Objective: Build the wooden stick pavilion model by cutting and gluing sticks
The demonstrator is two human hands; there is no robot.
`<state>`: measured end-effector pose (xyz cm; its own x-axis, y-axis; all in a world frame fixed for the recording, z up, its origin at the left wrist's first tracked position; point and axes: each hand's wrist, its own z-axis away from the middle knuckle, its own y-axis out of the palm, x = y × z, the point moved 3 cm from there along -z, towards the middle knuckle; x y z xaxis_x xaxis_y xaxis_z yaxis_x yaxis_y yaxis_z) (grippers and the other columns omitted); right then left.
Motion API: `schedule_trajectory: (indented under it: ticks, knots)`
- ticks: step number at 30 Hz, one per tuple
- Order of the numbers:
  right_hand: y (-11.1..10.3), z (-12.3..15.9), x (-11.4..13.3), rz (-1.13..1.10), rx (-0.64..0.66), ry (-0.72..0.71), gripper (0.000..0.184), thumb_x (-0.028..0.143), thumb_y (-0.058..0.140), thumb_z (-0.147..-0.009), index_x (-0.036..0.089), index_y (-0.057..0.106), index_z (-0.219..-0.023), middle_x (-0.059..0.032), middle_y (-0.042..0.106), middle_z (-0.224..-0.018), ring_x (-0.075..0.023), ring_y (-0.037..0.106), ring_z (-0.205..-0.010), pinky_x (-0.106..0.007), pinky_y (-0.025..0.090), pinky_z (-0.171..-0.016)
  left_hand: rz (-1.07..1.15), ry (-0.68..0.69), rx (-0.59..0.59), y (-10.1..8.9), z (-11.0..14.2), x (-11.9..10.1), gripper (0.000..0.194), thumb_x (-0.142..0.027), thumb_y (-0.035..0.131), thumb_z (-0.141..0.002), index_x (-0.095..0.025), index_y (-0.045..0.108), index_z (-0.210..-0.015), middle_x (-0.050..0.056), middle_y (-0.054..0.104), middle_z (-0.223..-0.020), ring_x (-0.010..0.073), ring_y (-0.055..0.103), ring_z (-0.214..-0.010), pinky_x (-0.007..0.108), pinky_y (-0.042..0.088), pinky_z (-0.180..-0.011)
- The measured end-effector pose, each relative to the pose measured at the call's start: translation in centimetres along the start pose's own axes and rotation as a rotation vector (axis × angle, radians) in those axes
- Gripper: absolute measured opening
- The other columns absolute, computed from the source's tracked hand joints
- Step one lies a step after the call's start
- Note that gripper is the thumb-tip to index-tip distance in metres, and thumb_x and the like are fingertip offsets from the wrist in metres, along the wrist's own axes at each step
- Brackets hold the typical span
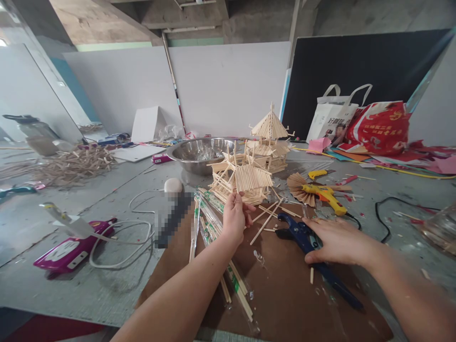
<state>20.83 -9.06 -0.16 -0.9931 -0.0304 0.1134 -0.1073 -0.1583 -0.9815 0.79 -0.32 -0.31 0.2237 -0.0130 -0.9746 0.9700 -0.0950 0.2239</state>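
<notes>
My left hand (235, 216) is closed in a pinch at the lower edge of a roof panel of thin wooden sticks (253, 178), part of a small stick-built house model (223, 180). What its fingertips hold is hidden. My right hand (337, 240) has its fingers stretched out and thumb apart, over a blue pipe cutter (301, 236) lying on a brown board (281, 304). Whether it touches the cutter is unclear. Under my left forearm lie chopsticks in clear, green-printed wrappers (233, 278). Loose sticks (263, 225) lie crossed between my hands.
Behind the house stand a stick pavilion (271, 130) and a steel bowl (192, 164). A yellow glue gun (329, 198) with a black cord lies at right. On the left are a purple power strip (71, 249), white cable (117, 260) and stick pile (76, 164). Bags (379, 127) stand far right.
</notes>
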Motion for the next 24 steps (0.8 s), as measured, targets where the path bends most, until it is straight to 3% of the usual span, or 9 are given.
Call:
schedule_trajectory:
  ticks: [3, 9, 16, 20, 24]
  knots:
    - [-0.1, 0.1, 0.3, 0.028, 0.017, -0.006, 0.081, 0.054, 0.059, -0.05, 0.013, 0.044, -0.118, -0.0189, 0.048, -0.117, -0.0363, 0.043, -0.106, -0.052, 0.026, -0.087, -0.002, 0.0, 0.006, -0.1, 0.0, 0.1, 0.025, -0.043, 0.036, -0.078, -0.02, 0.039, -0.086, -0.006, 0.05, -0.05, 0.0049, 0.038, -0.025, 0.015, 0.024, -0.026]
    - [-0.2, 0.0, 1.0, 0.074, -0.019, -0.039, 0.054, 0.03, 0.056, -0.053, 0.015, 0.053, -0.104, -0.0137, 0.058, -0.096, -0.029, 0.053, -0.089, -0.036, 0.038, -0.072, 0.001, 0.002, 0.009, -0.1, 0.0, 0.1, 0.024, -0.042, 0.037, -0.078, -0.02, 0.04, -0.086, -0.006, 0.05, -0.05, 0.005, 0.038, -0.025, 0.015, 0.025, -0.026]
    - [-1.0, 0.0, 1.5, -0.027, -0.053, -0.088, 0.036, 0.024, 0.051, -0.055, 0.022, 0.057, -0.091, -0.0052, 0.059, -0.079, -0.0221, 0.055, -0.074, -0.029, 0.038, -0.06, 0.011, -0.009, 0.004, 0.1, 0.1, -0.1, 0.023, -0.041, 0.037, -0.078, -0.019, 0.04, -0.086, -0.006, 0.049, -0.049, 0.0049, 0.038, -0.025, 0.015, 0.025, -0.026]
    - [-1.7, -0.5, 0.9, -0.191, -0.142, -0.125, 0.048, 0.027, 0.049, -0.061, 0.024, 0.05, -0.109, -0.0062, 0.058, -0.101, -0.0234, 0.053, -0.09, -0.031, 0.04, -0.073, 0.019, -0.017, 0.003, 0.0, 0.0, 0.0, 0.024, -0.042, 0.038, -0.078, -0.02, 0.04, -0.085, -0.007, 0.048, -0.049, 0.0045, 0.037, -0.025, 0.015, 0.025, -0.027]
    - [-1.7, -0.8, 0.4, -0.291, -0.238, -0.141, 0.059, 0.031, 0.046, -0.065, 0.016, 0.039, -0.121, -0.007, 0.048, -0.12, -0.0227, 0.044, -0.108, -0.031, 0.034, -0.088, 0.022, -0.02, 0.007, 0.0, -0.1, 0.1, 0.025, -0.042, 0.038, -0.077, -0.02, 0.041, -0.087, -0.007, 0.048, -0.048, 0.0045, 0.036, -0.025, 0.015, 0.025, -0.027]
